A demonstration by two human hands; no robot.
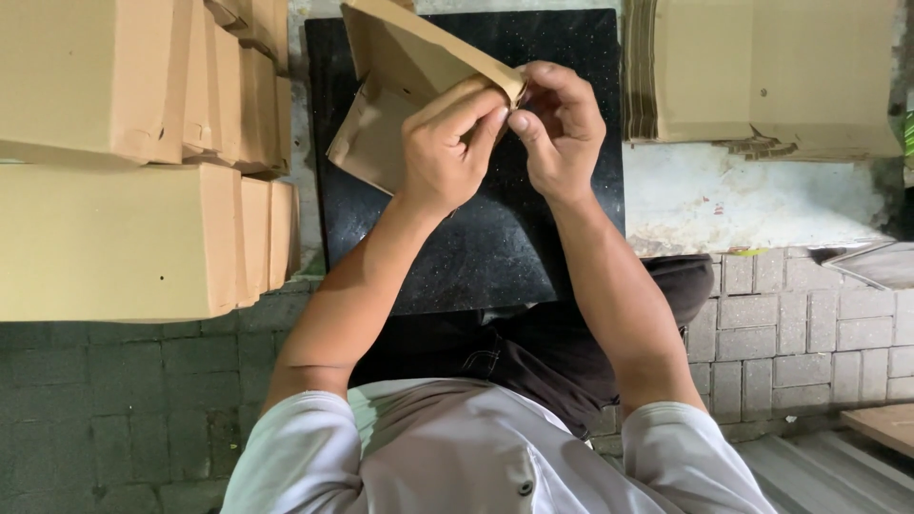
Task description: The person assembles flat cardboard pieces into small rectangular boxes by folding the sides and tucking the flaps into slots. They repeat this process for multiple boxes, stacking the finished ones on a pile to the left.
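Observation:
A brown cardboard box blank (400, 67), partly folded, is held up over a black speckled slab (476, 238). My left hand (447, 148) grips its near edge, thumb and fingers pinched on the flap. My right hand (562, 124) meets it at the same corner, fingertips pinching the flap's edge beside the left thumb. Both forearms reach forward from my white sleeves. The box's far side is hidden behind the raised flap.
Stacked assembled cardboard boxes (124, 162) fill the left side. A pile of flat cardboard sheets (771, 76) lies at the top right on a pale concrete ledge (743, 195). Grey brick paving (809, 324) lies below. A board corner (885, 424) shows at the lower right.

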